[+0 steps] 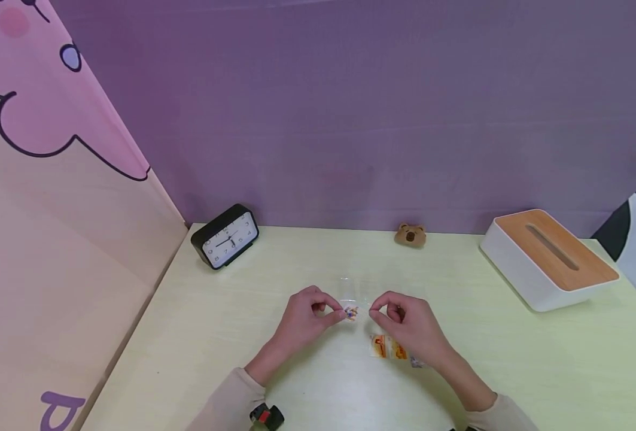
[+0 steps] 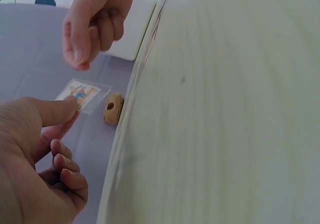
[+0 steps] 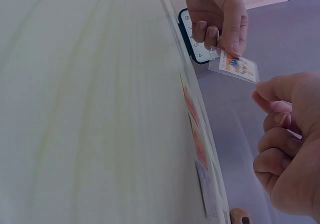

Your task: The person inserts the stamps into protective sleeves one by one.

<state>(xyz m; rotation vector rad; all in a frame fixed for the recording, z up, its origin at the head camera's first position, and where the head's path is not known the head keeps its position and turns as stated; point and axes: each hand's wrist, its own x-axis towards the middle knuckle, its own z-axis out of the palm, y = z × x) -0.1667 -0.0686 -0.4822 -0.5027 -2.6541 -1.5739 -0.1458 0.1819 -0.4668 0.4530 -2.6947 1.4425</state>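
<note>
Between the thumb and index finger of my left hand (image 1: pixel 318 311) is a small clear plastic sleeve (image 2: pixel 92 101) with a stamp-like colourful picture (image 3: pixel 240 68) inside. My right hand (image 1: pixel 404 317) is just to the right of it, thumb and index tips together and the other fingers curled. In the left wrist view a gap shows between those tips and the sleeve; in the right wrist view they overlap its corner. On the table under my right hand lie two orange picture pieces (image 1: pixel 379 346) and a purplish one (image 1: pixel 416 362), partly hidden.
A black clock (image 1: pixel 226 236) stands at the table's back left. A brown bear-head figure (image 1: pixel 410 236) sits at the back edge, and a white tissue box with a wooden lid (image 1: pixel 551 257) at the right. Purple cloth (image 1: pixel 350 120) hangs behind the table (image 1: pixel 215 323).
</note>
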